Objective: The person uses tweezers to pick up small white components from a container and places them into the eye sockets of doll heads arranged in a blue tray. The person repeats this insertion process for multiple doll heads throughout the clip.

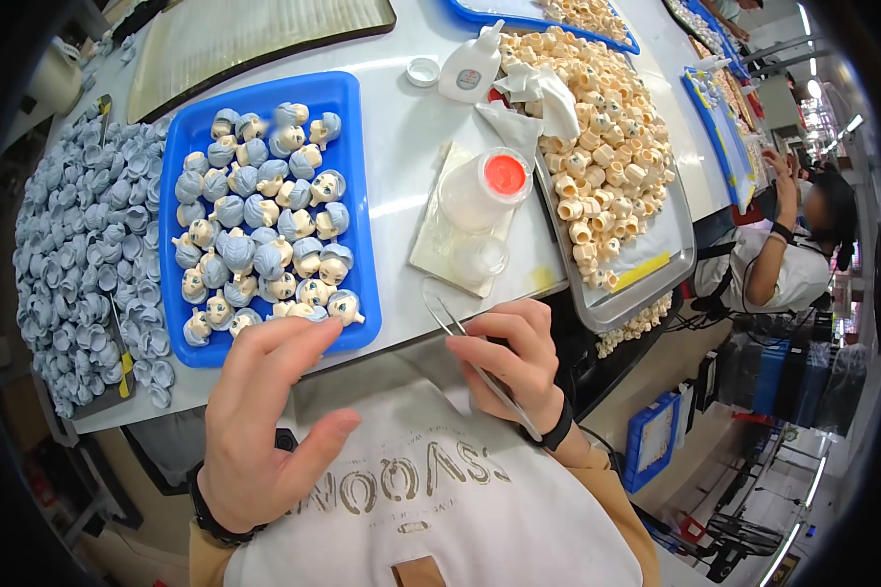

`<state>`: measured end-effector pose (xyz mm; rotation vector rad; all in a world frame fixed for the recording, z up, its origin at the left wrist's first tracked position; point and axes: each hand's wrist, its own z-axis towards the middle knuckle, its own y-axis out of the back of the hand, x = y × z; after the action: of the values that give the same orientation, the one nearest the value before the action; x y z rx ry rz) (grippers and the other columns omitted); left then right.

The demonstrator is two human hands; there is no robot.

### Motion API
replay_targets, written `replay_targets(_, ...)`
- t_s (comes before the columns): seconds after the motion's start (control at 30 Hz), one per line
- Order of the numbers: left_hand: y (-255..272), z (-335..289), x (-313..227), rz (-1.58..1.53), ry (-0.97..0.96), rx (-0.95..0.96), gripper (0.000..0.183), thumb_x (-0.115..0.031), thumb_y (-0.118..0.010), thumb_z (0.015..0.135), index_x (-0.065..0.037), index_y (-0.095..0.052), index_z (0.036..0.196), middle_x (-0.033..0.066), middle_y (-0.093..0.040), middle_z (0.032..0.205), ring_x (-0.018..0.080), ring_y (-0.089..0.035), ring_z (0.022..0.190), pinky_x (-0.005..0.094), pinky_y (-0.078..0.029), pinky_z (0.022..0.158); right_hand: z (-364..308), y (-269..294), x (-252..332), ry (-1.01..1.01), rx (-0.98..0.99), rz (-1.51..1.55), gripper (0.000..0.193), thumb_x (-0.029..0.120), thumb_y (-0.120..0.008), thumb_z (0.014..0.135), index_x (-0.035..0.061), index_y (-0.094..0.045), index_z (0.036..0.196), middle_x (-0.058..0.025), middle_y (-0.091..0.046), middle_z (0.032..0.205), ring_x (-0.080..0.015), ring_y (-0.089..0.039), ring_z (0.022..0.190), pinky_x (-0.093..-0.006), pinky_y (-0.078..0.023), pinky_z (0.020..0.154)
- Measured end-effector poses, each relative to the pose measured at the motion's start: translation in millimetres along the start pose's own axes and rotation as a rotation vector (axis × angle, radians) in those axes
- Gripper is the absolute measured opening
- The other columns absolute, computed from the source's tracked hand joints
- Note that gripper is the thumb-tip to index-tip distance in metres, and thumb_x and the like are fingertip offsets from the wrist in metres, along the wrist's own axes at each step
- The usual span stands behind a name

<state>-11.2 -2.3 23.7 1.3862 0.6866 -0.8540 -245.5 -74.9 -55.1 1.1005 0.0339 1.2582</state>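
My left hand (264, 430) is open, thumb and fingers apart, with nothing in it. Its fingertips reach the near edge of a blue tray (364, 196) that holds many small doll heads (237, 250) with light blue hair. In my right hand (514, 362) is a pair of metal tweezers (485, 372), held by the thumb and fingers. The tweezers' tips point away from me, near the table's front edge. Beyond them a clear plastic cup (465, 191) with a red-orange inside and a small clear cup (480, 258) stand on a pale flat block (431, 235).
A heap of blue-grey hair pieces (88, 235) lies at the left. At right, a metal tray (680, 220) holds piled hollow face parts (597, 147). A white squeeze bottle (470, 67), its round cap (422, 71) and tissue (548, 98) lie behind. A co-worker (783, 245) sits far right.
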Motion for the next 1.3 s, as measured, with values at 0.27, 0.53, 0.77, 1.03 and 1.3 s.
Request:
replay_targets(0.27,-2,-4,-1,-0.018,0.009,0.022,0.048,-0.009,-0.07,0.072,0.004,-0.053,0.115,0.0191,-0.052,0.107,0.0327,-0.053,0.094,0.0367,-0.044,0.082,-14,-5,-7,0.007,-0.01,0.032,0.036,-0.004,-0.066,0.054,0.0084,-0.065,0.088,-0.0028,-0.059,0.083,-0.021,-0.054,0.076,-0.0323,-0.037,0.072)
replay_targets(0.53,-3,-3,-2,-0.013,0.013,0.04,0.05,-0.008,-0.07,0.072,0.004,-0.052,0.116,0.0183,-0.053,0.106,0.0328,-0.053,0.094,0.0369,-0.044,0.083,-18,0,-4,-0.028,-0.142,0.166,0.035,-0.009,-0.067,0.056,0.0046,-0.063,0.089,-0.0067,-0.062,0.082,-0.0238,-0.056,0.071,-0.0328,-0.042,0.068)
replay_targets(0.77,-5,-3,0,-0.027,0.009,0.042,0.05,-0.007,-0.07,0.072,0.003,-0.052,0.117,0.0177,-0.052,0.106,0.0325,-0.053,0.095,0.0366,-0.044,0.083,-27,-23,-2,-0.452,-0.259,0.664,0.021,-0.01,-0.061,0.078,-0.0021,-0.051,0.094,-0.0134,-0.064,0.084,-0.0179,-0.066,0.08,-0.0256,-0.051,0.071)
replay_targets(1.03,-6,-3,1,-0.032,0.034,0.041,0.05,-0.007,-0.07,0.072,0.003,-0.052,0.117,0.0176,-0.052,0.107,0.0321,-0.053,0.095,0.0361,-0.044,0.082,-42,-31,-19,-0.219,-0.235,0.479,0.027,-0.01,-0.065,0.074,-0.0005,-0.053,0.096,-0.0134,-0.065,0.08,-0.0182,-0.062,0.07,-0.0272,-0.049,0.063)
replay_targets(1.3,-10,-3,5,-0.006,0.004,0.0,0.048,-0.013,-0.068,0.074,0.002,-0.053,0.116,0.015,-0.053,0.107,0.0235,-0.054,0.084,0.0311,-0.044,0.072,-43,-11,-10,-0.229,-0.353,0.562,0.03,-0.012,-0.063,0.073,0.0003,-0.053,0.099,-0.0139,-0.063,0.08,-0.0219,-0.06,0.071,-0.0309,-0.048,0.066)
